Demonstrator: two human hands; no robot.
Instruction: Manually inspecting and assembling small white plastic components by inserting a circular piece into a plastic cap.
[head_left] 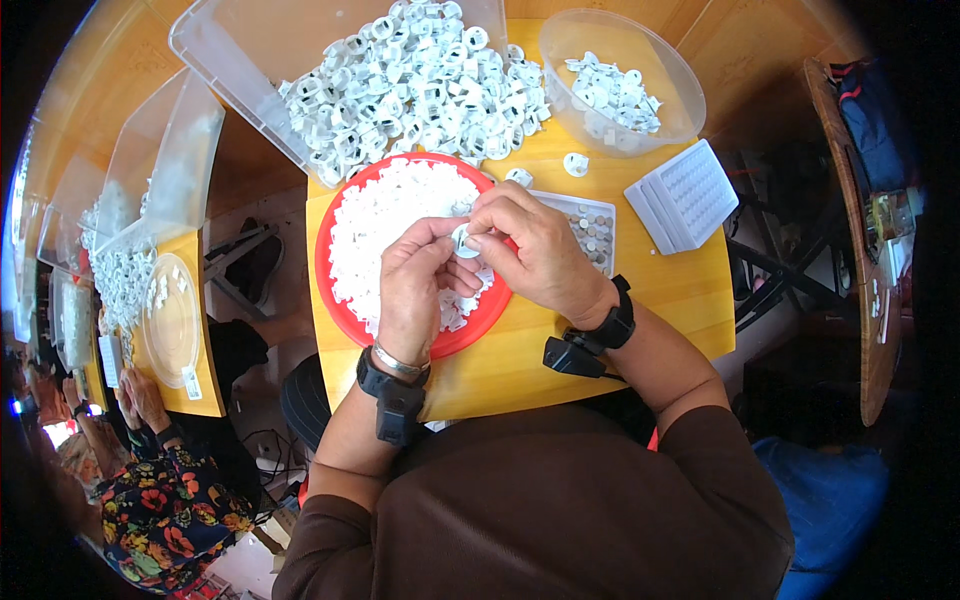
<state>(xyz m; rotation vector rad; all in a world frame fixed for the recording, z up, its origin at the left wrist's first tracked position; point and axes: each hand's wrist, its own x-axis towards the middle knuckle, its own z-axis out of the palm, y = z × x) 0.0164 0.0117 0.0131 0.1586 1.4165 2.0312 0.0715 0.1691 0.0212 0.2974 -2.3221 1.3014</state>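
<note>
Between both hands is a small round white plastic part point(462, 238), held over the right side of a round red tray point(326, 290). My left hand point(412, 275) pinches it from the left with thumb and fingers. From the right, my right hand point(530, 245) closes its thumb and fingers on the same part, partly hiding it. Many small white plastic pieces point(385, 230) fill the red tray under my hands. Partly hidden behind my right hand lies a white tray point(606, 262) with rows of small round pieces.
At the back, a clear bin point(240, 95) lies beside a big heap of white parts point(410, 85). A clear round tub point(690, 90) holds more pieces. Stacked white trays point(690, 195) stand at the right of the yellow table point(640, 320). Another person's hands point(143, 400) work at the left table.
</note>
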